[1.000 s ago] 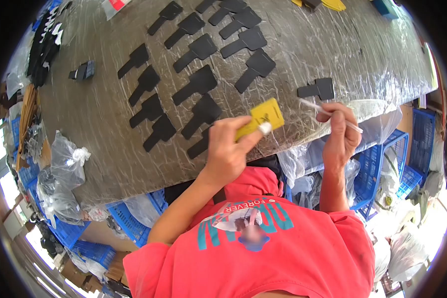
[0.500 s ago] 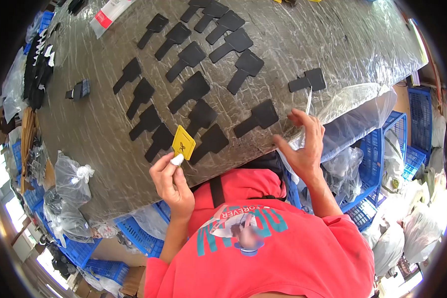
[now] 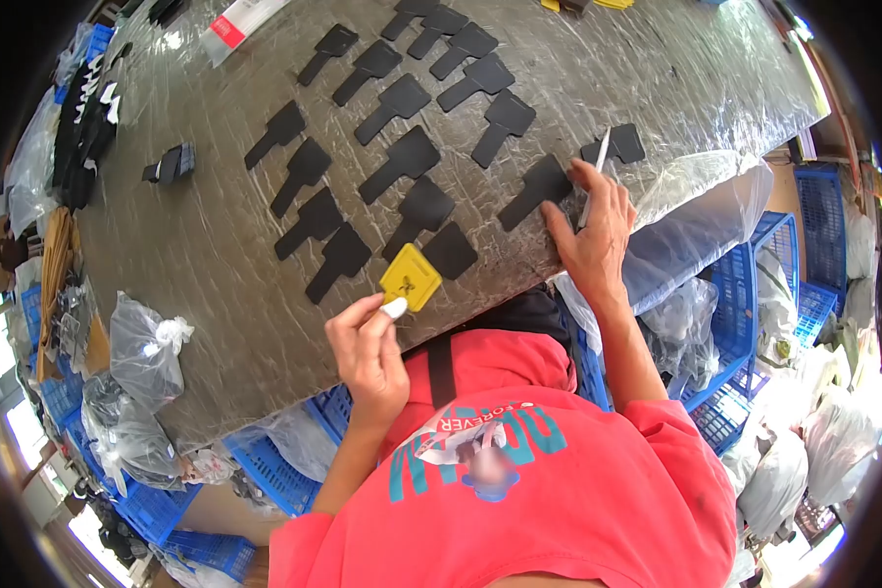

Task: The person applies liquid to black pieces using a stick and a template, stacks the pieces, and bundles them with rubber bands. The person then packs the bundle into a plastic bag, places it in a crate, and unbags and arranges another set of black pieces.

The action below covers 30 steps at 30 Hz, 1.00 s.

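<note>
My left hand point(image 3: 370, 358) pinches a yellow square card point(image 3: 414, 272) with dark marks on it, at the table's near edge. One fingertip of that hand has a white cover point(image 3: 395, 308). The card overlaps a black paddle-shaped piece point(image 3: 452, 250). My right hand point(image 3: 598, 240) has thumb and index finger at the edge of another black paddle-shaped piece point(image 3: 537, 192). A slim white pointed stick point(image 3: 604, 147) runs through that hand, its tip over a further black piece point(image 3: 627, 143). Its lower part is mostly hidden by the fingers.
Several matching black pieces point(image 3: 414, 152) lie in rows on the plastic-covered table point(image 3: 216, 323). A small dark bundle point(image 3: 171, 164) lies to the left, a red-and-white packet point(image 3: 235, 29) at the far side. Blue crates point(image 3: 730, 304) and plastic bags point(image 3: 147, 353) stand around the table.
My left hand has moved right with the yellow card, now turned flatter to view. My right hand has moved up and onto the black piece, the white stick moving with it.
</note>
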Each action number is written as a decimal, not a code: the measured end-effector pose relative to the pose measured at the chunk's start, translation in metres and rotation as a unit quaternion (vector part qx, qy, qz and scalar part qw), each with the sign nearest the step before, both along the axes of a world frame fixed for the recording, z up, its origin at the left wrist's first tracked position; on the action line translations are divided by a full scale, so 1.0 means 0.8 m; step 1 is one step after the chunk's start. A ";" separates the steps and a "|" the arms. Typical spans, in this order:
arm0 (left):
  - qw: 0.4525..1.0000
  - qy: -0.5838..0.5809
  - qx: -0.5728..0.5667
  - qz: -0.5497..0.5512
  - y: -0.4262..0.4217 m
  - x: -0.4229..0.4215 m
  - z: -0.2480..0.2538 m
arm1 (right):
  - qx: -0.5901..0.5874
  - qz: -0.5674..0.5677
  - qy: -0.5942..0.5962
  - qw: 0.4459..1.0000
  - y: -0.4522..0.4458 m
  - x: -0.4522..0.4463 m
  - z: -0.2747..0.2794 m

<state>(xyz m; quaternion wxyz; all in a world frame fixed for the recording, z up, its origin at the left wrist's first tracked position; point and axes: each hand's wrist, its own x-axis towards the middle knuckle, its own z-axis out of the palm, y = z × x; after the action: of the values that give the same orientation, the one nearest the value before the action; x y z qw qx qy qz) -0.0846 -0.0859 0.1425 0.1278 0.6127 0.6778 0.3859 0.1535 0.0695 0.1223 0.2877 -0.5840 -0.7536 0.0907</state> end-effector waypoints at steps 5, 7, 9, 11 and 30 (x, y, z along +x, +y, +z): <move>0.998 0.043 0.011 -0.039 0.022 0.021 -0.006 | -0.028 0.054 0.104 0.993 -0.024 -0.009 0.010; 0.997 0.056 0.016 -0.058 0.030 0.027 -0.014 | -0.062 0.111 0.104 0.986 -0.044 -0.017 0.017; 0.994 0.091 -0.003 -0.060 0.034 0.029 -0.017 | -0.089 0.167 0.098 0.977 -0.058 -0.023 0.017; 0.989 0.126 -0.023 -0.069 0.039 0.028 -0.017 | -0.097 0.179 0.089 0.975 -0.063 -0.037 0.015; 0.976 0.160 -0.043 -0.141 0.045 0.014 -0.027 | -0.094 0.187 0.081 0.974 -0.051 -0.055 0.003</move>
<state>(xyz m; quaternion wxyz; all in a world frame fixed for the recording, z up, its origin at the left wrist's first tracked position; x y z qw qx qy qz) -0.0731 -0.0501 0.1212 0.0972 0.7498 0.6122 0.2315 0.1091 0.0287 0.1243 0.2696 -0.4478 -0.8117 0.2605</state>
